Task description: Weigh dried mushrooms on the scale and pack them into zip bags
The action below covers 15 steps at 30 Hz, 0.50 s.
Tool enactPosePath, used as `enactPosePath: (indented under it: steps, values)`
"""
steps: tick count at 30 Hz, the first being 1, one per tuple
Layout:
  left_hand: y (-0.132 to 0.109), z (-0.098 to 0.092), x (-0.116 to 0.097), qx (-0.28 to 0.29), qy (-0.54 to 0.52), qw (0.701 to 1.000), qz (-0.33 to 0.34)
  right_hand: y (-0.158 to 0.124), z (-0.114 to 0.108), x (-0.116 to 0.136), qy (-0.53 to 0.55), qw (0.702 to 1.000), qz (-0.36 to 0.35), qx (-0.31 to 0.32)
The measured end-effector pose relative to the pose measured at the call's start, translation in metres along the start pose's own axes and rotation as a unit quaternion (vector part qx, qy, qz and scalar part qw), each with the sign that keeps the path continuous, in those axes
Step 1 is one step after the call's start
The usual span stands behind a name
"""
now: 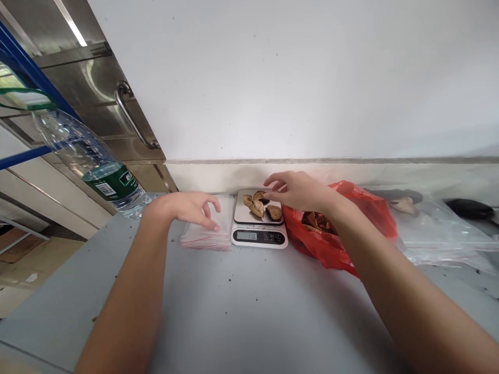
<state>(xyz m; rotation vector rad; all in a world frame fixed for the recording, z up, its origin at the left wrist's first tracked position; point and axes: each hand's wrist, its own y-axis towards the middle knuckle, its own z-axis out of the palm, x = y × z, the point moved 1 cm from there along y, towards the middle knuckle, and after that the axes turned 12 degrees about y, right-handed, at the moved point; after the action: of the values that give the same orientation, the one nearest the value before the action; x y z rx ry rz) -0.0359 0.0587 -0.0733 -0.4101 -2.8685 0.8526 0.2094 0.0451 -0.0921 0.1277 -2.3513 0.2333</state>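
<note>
A white digital scale (260, 237) stands on the grey table, its display reading about 11.6. Several brown dried pieces (256, 205) lie on its plate. My right hand (290, 190) hovers over the plate's right side with fingers apart, the fingertips near the pieces; no held item shows. To the left of the scale, my left hand (197, 209) is open above a stack of clear zip bags (206, 237). A red plastic bag (331, 255) with more brown pieces inside sits open just right of the scale, partly behind my right forearm.
A large water bottle (111, 182) with a green label stands at the table's left edge. Clear bags (436, 231), one with a pale piece, and a black object (470, 208) lie at the right. A white wall (304, 83) rises behind the grey table (241, 311).
</note>
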Motion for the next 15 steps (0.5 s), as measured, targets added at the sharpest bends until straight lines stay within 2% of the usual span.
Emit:
enactPosePath:
  steps: [3,5,11,15]
  values:
    - [0.002,0.003,0.005,0.030,0.004,1.000,-0.007,0.001,-0.004,-0.005,0.006,1.000,-0.006,-0.026]
    - [0.004,0.006,0.009,0.037,-0.002,0.999,-0.004,0.001,-0.006,-0.008,-0.029,0.999,0.008,-0.032]
    - [0.004,0.011,0.021,0.035,-0.029,0.998,0.030,-0.009,-0.011,-0.006,-0.143,0.985,0.087,0.029]
    - [0.007,0.012,0.024,0.032,-0.036,0.998,0.036,-0.013,-0.013,-0.006,-0.171,0.979,0.105,0.036]
